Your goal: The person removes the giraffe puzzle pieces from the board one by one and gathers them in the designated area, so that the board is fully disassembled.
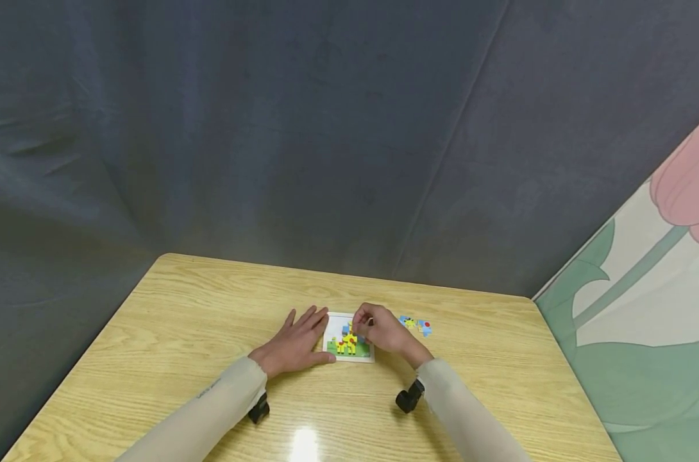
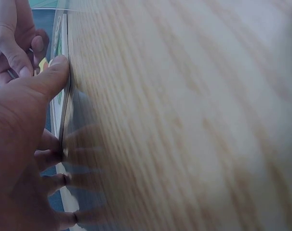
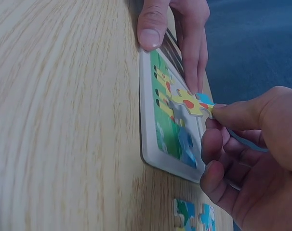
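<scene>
Between left hand point(image 1: 294, 344) and right hand point(image 1: 387, 330) — puzzle tray point(image 3: 147, 120) — right pinching yellow piece point(image 3: 188, 104).

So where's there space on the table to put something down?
The table is bare left of the left hand and right of the loose puzzle pieces. It's crowded at the tray: the left hand touches it and the right hand holds a yellow piece over it.

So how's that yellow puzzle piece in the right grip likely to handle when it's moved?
The yellow puzzle piece is probably stiff: it juts out flat from the right grip. It looks thin, so it's likely light. Its flat, knobbed shape seems unlikely to roll.
</scene>
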A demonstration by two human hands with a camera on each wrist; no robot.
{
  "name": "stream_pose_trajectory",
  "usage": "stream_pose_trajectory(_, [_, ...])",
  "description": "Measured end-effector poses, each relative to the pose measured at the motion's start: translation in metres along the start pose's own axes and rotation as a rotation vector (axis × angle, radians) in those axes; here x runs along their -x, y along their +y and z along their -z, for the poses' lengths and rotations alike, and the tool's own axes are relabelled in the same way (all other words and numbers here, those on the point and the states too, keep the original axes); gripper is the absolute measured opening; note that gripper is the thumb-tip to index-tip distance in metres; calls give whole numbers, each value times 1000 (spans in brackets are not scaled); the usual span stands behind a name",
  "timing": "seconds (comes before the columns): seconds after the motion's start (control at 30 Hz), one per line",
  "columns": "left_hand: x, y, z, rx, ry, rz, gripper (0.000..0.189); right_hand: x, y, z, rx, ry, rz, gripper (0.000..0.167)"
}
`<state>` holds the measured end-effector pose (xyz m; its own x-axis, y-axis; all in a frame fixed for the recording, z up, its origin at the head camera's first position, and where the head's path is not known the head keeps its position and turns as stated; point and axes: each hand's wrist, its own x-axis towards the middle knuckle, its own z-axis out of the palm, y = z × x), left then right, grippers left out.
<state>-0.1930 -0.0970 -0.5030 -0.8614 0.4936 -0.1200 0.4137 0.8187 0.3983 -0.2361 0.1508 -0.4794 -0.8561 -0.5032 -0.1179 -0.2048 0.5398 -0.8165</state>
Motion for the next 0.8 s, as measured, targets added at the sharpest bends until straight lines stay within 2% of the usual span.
stream_pose_trajectory(0.17, [2, 2, 3, 19, 1, 6, 91, 3, 4, 3, 26, 20, 1, 10])
stream_pose_trajectory(0.4, [5, 4, 4, 43, 3, -5, 90, 11, 10, 11, -32, 3, -33, 9])
stream_pose_trajectory(0.8, [3, 0, 1, 38, 3, -14, 91, 28, 19, 31, 23, 29, -25, 6])
